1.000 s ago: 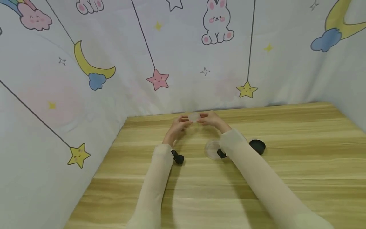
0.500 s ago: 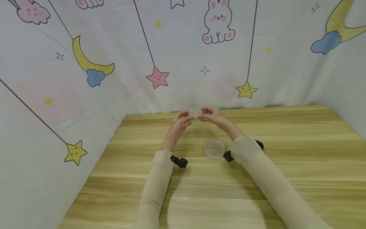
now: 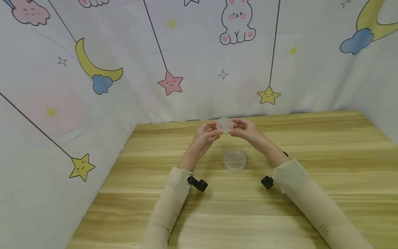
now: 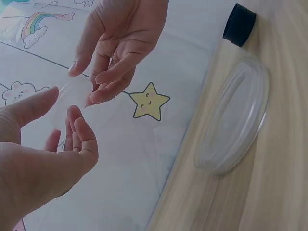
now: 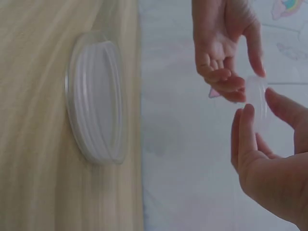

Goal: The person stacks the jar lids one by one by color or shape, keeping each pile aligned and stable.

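Note:
A small translucent petri dish (image 3: 224, 125) is up off the table near its far edge, one hand on each side. My left hand (image 3: 203, 141) pinches its left rim between thumb and fingers. On the opposite rim, the thumb and fingers of my right hand (image 3: 255, 136) pinch it too. The right wrist view shows the small dish (image 5: 256, 94) nearly edge-on between the fingertips. A larger clear petri dish (image 3: 234, 161) lies flat on the table below and between the forearms; its stepped rim (image 5: 79, 96) is plain in the right wrist view.
Both hands are above a wood-grain table (image 3: 230, 214). A black round object (image 4: 239, 25) lies beyond the large dish in the left wrist view, mostly hidden by the right arm in the head view. A printed white curtain (image 3: 199, 97) hangs behind the table. Black cameras (image 3: 199, 184) sit on both wrists.
Both hands have moved to the right and somewhat nearer with the small petri dish, which now faces the head camera more. The right forearm has swung right, uncovering the large dish.

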